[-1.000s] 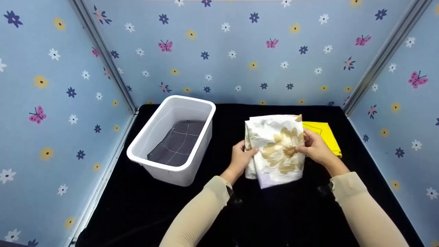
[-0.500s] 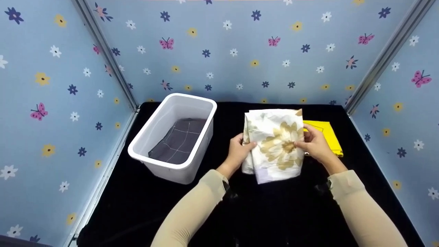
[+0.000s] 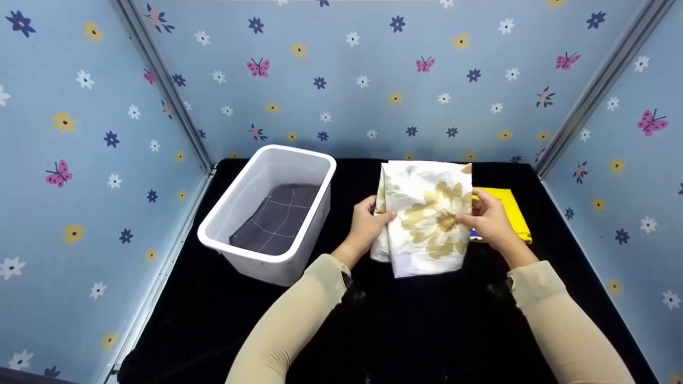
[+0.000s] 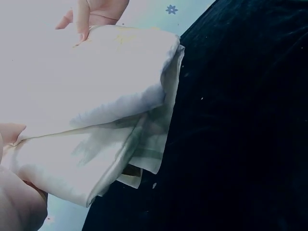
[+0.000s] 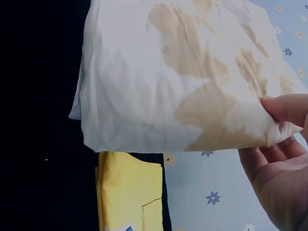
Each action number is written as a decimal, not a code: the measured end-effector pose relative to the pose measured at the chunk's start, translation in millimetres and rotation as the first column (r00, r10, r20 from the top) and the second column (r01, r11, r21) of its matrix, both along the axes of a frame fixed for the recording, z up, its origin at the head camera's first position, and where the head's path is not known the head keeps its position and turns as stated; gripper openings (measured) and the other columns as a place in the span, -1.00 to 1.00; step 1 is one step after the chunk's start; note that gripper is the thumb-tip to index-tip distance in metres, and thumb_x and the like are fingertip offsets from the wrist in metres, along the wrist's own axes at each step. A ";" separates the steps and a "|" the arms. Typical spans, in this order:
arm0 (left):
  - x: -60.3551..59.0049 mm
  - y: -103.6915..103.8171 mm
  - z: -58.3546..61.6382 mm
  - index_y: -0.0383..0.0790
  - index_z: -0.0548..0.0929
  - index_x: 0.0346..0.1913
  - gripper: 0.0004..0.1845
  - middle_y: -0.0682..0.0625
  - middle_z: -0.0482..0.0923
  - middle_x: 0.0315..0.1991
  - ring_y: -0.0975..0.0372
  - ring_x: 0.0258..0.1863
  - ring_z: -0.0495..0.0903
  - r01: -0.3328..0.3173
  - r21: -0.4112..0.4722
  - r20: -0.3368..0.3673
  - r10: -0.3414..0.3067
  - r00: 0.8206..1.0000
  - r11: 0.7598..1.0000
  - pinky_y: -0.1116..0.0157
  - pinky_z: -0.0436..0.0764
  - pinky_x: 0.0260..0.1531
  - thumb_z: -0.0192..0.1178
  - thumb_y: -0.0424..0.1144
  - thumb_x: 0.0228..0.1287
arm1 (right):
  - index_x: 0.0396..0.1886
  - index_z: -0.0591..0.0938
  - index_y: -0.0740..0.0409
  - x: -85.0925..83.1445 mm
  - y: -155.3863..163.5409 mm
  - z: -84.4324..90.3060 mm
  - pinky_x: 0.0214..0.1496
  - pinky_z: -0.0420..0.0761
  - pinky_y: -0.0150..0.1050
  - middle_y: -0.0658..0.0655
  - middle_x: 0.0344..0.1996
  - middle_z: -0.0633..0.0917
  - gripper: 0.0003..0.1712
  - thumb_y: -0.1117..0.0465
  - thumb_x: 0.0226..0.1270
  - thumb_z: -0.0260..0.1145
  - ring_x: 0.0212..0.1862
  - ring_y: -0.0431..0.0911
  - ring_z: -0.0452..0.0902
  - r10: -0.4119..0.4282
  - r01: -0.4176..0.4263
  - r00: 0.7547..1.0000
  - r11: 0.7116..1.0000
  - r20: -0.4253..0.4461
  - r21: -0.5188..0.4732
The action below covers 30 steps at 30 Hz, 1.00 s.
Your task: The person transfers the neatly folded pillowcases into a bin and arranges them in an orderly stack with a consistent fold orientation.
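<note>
No writing could be read on anything. The left hand [image 3: 367,224] and right hand [image 3: 488,218] each pinched a side edge of the folded floral cloth [image 3: 427,218], soft white fabric printed with tan blossoms, lifted above the middle of the black velvety table [image 3: 203,320]. A yellow folded cloth [image 3: 509,210] lay near the far right corner, partly hidden behind the right hand. A white plastic bin [image 3: 267,261] near the left edge held a grey checked cloth [image 3: 277,221].
</note>
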<state>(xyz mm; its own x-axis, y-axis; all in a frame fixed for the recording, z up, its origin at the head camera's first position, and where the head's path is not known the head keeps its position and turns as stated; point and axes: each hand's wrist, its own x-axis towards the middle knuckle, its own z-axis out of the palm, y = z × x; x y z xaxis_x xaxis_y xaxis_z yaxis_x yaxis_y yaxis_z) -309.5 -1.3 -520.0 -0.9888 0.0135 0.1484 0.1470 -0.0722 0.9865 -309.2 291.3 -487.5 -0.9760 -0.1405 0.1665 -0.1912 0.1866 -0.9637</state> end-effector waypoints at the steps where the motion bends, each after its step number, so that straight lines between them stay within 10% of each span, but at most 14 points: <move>1: -0.4 -0.6 1.0 -0.50 0.74 0.07 -0.67 -0.24 0.78 -0.17 0.23 -0.28 0.71 0.001 -0.007 -0.004 -0.001 1.000 1.000 0.34 0.74 -0.19 0.41 -0.52 0.23 | 0.45 0.42 0.55 0.2 -0.2 0.5 -0.16 0.78 -0.39 -0.18 -0.24 0.80 -0.27 0.69 0.27 0.36 -0.24 -0.25 0.77 0.002 -0.002 1.000 1.000 0.000 0.001; 30: 10.0 -35.3 28.8 -0.51 0.70 0.17 -0.58 -0.31 0.77 -0.05 0.19 -0.23 0.71 0.068 -0.087 0.092 -0.060 0.994 0.994 0.33 0.74 -0.17 0.39 -0.55 0.23 | 0.50 0.44 0.47 6.7 -24.5 1.9 -0.12 0.78 -0.36 0.36 -0.01 0.79 -0.26 0.63 0.31 0.38 -0.19 -0.23 0.77 0.014 -0.014 1.000 0.999 0.019 0.030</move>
